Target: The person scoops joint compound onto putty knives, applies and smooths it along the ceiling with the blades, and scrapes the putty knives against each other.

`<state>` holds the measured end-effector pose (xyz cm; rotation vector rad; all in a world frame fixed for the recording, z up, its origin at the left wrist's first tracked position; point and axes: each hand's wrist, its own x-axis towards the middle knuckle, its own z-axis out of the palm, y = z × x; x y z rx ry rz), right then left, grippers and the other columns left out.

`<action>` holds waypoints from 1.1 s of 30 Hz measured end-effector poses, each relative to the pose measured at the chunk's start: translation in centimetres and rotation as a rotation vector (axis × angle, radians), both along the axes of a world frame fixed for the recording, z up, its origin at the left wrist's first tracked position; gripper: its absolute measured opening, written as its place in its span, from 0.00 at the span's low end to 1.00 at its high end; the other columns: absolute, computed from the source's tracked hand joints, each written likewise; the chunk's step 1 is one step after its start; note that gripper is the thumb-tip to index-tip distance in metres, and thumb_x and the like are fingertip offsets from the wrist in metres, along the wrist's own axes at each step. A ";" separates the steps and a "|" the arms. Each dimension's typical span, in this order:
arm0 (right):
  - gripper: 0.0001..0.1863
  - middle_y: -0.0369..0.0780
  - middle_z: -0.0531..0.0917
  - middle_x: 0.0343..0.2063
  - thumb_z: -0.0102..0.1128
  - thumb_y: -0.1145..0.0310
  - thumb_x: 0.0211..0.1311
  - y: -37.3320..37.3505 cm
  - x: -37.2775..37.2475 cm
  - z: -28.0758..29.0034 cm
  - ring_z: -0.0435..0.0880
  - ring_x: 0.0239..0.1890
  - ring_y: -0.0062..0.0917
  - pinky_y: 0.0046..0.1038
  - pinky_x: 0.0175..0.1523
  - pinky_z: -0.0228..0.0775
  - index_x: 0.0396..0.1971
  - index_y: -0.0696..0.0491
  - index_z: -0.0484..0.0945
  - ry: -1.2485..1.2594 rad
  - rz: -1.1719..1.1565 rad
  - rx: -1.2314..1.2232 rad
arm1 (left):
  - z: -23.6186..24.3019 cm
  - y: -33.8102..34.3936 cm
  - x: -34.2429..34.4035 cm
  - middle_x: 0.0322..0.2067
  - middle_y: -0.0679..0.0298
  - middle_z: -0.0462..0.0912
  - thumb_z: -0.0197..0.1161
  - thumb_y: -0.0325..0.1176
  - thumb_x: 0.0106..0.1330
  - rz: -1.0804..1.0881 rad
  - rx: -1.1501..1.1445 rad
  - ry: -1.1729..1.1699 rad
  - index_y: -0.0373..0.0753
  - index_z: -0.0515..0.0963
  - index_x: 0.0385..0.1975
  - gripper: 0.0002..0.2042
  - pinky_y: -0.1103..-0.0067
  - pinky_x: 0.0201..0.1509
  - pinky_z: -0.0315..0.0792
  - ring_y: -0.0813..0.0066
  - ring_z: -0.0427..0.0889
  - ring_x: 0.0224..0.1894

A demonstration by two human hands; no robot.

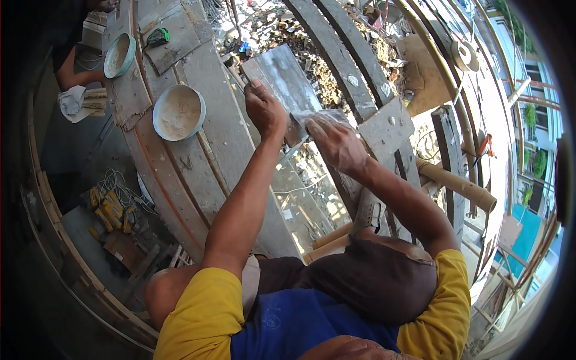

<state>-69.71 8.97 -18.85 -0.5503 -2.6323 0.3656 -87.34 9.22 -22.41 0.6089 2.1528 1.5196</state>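
My left hand point(264, 109) is closed on the left edge of a flat, rectangular grey metal plate point(285, 75), which looks like a plastering trowel's blade. The plate tilts away from me over the gap between the planks, its face smeared pale. Any handle beneath it is hidden. Crumpled translucent plastic sheeting point(332, 114) is bunched under the fingers of my right hand point(339, 143), which presses it at the plate's near end. To the left of my left hand, a pale blue bowl point(202, 119) of whitish paste or powder rests on the planks.
A second bowl point(107, 63) and a green-black tape measure point(158, 38) sit farther left. Beyond them show a co-worker's arm point(67, 75) and white cloth point(72, 103). Yellow tools point(111, 210) lie below. Gaps between the planks point(219, 99) reveal rubble. Bamboo poles point(459, 182) stand right.
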 end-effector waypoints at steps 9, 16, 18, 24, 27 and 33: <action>0.18 0.53 0.80 0.46 0.50 0.79 0.56 2.2 0.0 0.2 0.83 0.44 0.45 0.39 0.49 0.77 0.48 0.59 0.74 -0.114 -0.217 -0.178 | -0.8 0.2 0.3 0.39 0.33 0.77 0.39 0.46 0.75 -0.010 -0.021 0.012 0.24 0.71 0.44 0.25 0.56 0.46 0.69 0.35 0.76 0.44; 0.18 0.52 0.77 0.50 0.48 0.75 0.62 2.8 0.5 -0.4 0.81 0.46 0.46 0.37 0.50 0.78 0.53 0.55 0.72 -0.159 -0.174 -0.204 | -0.4 -0.5 0.6 0.37 0.36 0.78 0.39 0.46 0.75 -0.062 -0.032 -0.005 0.25 0.73 0.41 0.25 0.59 0.45 0.70 0.36 0.77 0.42; 0.17 0.52 0.79 0.47 0.48 0.76 0.61 3.4 0.6 -0.1 0.83 0.38 0.48 0.36 0.41 0.80 0.51 0.56 0.72 -0.101 -0.178 -0.184 | 0.1 -0.1 0.7 0.37 0.36 0.78 0.40 0.46 0.75 -0.110 -0.054 -0.013 0.25 0.73 0.41 0.25 0.59 0.45 0.70 0.37 0.77 0.42; 0.17 0.52 0.81 0.43 0.49 0.83 0.55 4.8 0.0 -0.4 0.83 0.42 0.47 0.37 0.43 0.79 0.46 0.59 0.74 -0.002 -0.181 -0.102 | -1.8 -0.2 0.3 0.36 0.39 0.80 0.40 0.47 0.75 -0.235 -0.101 -0.094 0.26 0.74 0.41 0.26 0.60 0.44 0.70 0.40 0.78 0.40; 0.16 0.52 0.82 0.40 0.49 0.80 0.57 6.4 1.1 0.2 0.83 0.41 0.47 0.37 0.43 0.79 0.46 0.58 0.74 -0.173 -0.325 -0.229 | -1.3 -0.3 1.6 0.35 0.40 0.80 0.40 0.48 0.74 -0.373 -0.011 -0.053 0.27 0.75 0.40 0.26 0.60 0.43 0.71 0.41 0.79 0.39; 0.17 0.53 0.78 0.48 0.49 0.75 0.60 -4.0 1.3 -2.5 0.79 0.51 0.46 0.40 0.60 0.71 0.49 0.61 0.72 -0.139 0.076 -0.137 | -3.3 -0.5 -2.7 0.37 0.38 0.79 0.39 0.46 0.75 0.010 -0.027 -0.182 0.26 0.74 0.39 0.25 0.61 0.46 0.70 0.40 0.78 0.43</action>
